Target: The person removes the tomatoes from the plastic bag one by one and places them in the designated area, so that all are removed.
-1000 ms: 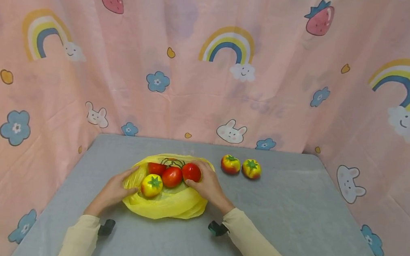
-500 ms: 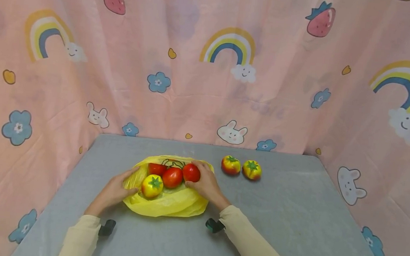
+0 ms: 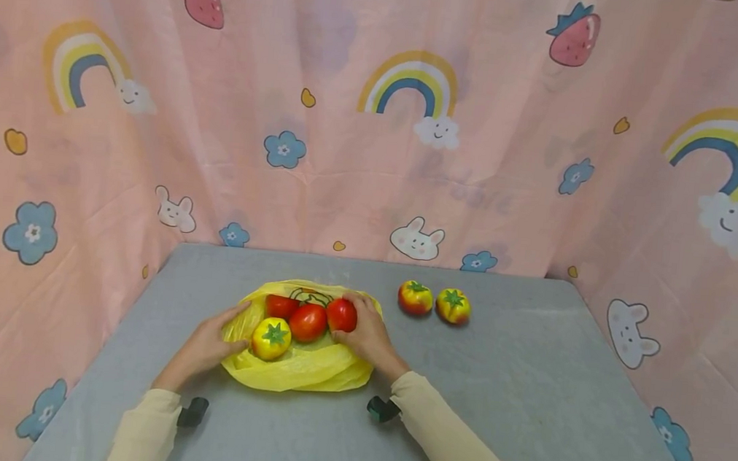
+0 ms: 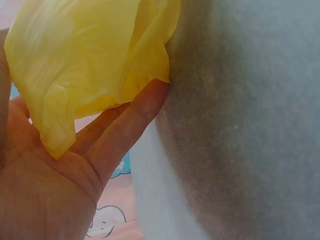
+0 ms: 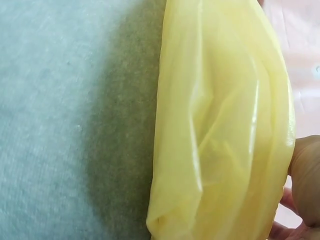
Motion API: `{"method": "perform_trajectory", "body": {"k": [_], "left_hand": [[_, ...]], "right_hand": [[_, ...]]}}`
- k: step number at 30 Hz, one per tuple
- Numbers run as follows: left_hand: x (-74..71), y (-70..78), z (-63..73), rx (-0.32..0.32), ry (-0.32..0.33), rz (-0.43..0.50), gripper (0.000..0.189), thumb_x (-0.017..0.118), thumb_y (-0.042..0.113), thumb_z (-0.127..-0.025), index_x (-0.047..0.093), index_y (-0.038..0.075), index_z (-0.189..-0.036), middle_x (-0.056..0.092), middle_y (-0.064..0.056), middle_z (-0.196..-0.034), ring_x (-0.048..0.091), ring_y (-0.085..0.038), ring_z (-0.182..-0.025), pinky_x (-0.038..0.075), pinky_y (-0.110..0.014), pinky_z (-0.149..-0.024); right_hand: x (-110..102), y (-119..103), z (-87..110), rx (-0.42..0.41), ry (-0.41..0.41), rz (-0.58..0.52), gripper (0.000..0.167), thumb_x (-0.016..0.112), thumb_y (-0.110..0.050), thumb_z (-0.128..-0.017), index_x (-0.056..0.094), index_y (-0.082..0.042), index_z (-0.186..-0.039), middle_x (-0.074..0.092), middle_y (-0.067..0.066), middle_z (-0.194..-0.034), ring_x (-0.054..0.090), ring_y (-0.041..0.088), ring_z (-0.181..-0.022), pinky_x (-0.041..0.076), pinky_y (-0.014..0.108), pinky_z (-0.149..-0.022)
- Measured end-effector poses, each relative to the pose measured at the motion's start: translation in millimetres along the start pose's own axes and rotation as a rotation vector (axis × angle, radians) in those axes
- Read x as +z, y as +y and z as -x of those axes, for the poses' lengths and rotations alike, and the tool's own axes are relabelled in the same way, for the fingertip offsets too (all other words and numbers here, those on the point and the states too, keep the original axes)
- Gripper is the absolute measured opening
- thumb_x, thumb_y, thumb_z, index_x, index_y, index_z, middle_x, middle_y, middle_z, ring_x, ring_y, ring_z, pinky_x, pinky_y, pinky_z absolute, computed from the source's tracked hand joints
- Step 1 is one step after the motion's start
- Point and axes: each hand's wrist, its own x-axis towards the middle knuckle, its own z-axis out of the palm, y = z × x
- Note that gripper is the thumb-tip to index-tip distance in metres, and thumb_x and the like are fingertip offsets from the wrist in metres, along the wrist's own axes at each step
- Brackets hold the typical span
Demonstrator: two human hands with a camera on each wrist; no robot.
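Note:
A yellow plastic bag (image 3: 324, 371) lies with its mouth spread wide on the table in the head view. My left hand (image 3: 206, 344) holds its left side, thumb over the rim; in the left wrist view the bag's edge hangs between thumb and straight-looking fingers (image 4: 131, 127). Across the bag's right rim reaches my right hand (image 3: 369, 333), thumb and fingers around a red tomato (image 3: 342, 314). Beside that sit another red tomato (image 3: 308, 322), a partly hidden red one (image 3: 280, 305) and a yellow tomato (image 3: 271, 339) with green leaves. The bag hides most of the hand in the right wrist view.
Two yellow-red tomatoes (image 3: 434, 302) with green leaf tops stand on the grey table (image 3: 526, 391), right of the bag and near the back. A pink printed curtain (image 3: 319, 197) surrounds the table on the back and sides.
My right hand has shifted slightly left and down with the red tomato, which sits a little lower in the bag. The left hand stays at the bag's left side.

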Motion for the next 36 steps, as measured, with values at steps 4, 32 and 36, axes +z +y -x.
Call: {"method": "perform_trajectory", "body": {"k": [4,32,36], "left_hand": [[0.0,0.5,-0.1,0.006,0.003,0.000,0.073,0.069,0.016,-0.087,0.036,0.010,-0.152,0.034,-0.027,-0.155,0.031,-0.050,-0.142,0.025,-0.065,-0.115],[-1.0,0.7,1.8,-0.007,-0.005,0.011,0.073,0.070,0.018,-0.088,0.036,0.012,-0.153,0.034,-0.026,-0.155,0.031,-0.049,-0.142,0.025,-0.065,-0.116],[-1.1,0.3,2.0,-0.004,-0.004,0.012,0.073,0.070,0.018,-0.088,0.036,0.012,-0.153,0.034,-0.026,-0.155,0.031,-0.049,-0.142,0.025,-0.065,-0.116]], "right_hand": [[-0.7,0.1,1.5,-0.011,0.012,-0.005,0.070,0.083,-0.013,-0.077,0.050,-0.014,-0.138,0.049,0.016,-0.140,0.054,0.037,-0.124,0.046,0.058,-0.105],[-28.3,-37.4,24.1,-0.055,0.006,-0.128,0.072,0.080,-0.016,-0.081,0.045,-0.020,-0.144,0.050,0.007,-0.144,0.056,0.027,-0.123,0.055,0.043,-0.098],[-30.9,-40.7,28.1,-0.093,0.011,-0.148,0.068,0.079,-0.016,-0.082,0.048,-0.018,-0.142,0.051,0.007,-0.142,0.056,0.026,-0.122,0.056,0.042,-0.096]]}}
